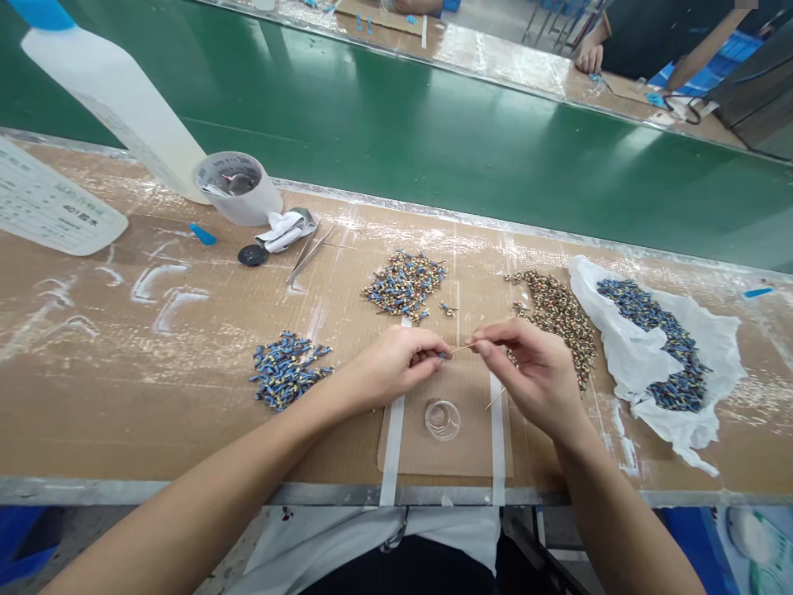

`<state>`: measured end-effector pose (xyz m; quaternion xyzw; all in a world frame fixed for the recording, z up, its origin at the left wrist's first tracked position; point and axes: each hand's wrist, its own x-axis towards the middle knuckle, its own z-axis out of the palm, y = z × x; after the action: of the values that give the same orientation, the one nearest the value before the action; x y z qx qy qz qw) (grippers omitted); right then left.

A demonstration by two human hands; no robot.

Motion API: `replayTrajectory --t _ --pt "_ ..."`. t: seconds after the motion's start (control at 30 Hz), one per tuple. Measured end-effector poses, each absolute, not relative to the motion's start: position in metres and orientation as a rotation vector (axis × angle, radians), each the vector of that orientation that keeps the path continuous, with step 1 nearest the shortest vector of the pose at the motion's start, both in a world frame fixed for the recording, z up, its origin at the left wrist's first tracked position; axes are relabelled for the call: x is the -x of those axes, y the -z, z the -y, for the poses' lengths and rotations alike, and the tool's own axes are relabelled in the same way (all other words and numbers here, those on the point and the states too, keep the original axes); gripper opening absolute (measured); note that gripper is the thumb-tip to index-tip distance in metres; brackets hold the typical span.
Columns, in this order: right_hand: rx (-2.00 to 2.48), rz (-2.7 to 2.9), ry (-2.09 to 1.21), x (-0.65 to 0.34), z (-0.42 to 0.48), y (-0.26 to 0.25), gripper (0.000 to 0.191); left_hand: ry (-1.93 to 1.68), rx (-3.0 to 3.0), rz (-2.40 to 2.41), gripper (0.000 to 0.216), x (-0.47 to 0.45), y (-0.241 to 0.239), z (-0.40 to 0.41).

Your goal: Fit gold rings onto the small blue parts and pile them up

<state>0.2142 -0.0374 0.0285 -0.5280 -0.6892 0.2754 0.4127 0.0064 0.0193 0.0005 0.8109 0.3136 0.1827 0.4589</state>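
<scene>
- Left hand (387, 368) is pinching a tiny blue part (442, 355)
- Right hand (533, 376) is pinching a thin wooden stick (463, 347) beside it
- Close-held hands are steadying the fine work

Two hands (387, 368) (526, 372), two tweezers (306, 254), one glue bottle (105, 99), four heaps of parts (285, 370) (404, 285) (554, 326) (653, 343).

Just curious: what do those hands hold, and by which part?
The left hand pinches a tiny blue part, spot hidden; the right hand pinches a wooden stick along its shaft.

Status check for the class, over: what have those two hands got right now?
Left hand pinching small blue part; right hand holding thin wooden stick against it; small glass dish below, on cardboard.
</scene>
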Motion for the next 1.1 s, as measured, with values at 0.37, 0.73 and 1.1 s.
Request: replayTrajectory --t 0.37,0.73,1.1 --pt "0.988 2.132 -1.319 -0.215 0.044 -0.051 0.008 -0.388 -1.899 -0.772 0.020 -0.002 -0.010 -0.022" --pt "1.747 1.997 -0.613 -0.254 0.020 -0.027 0.010 -0.377 -1.849 -0.860 0.022 -0.004 -0.007 -0.024" --pt "1.818 2.165 -0.478 -0.235 0.020 -0.010 0.009 -0.509 -1.866 -0.882 0.022 -0.002 -0.005 -0.024"
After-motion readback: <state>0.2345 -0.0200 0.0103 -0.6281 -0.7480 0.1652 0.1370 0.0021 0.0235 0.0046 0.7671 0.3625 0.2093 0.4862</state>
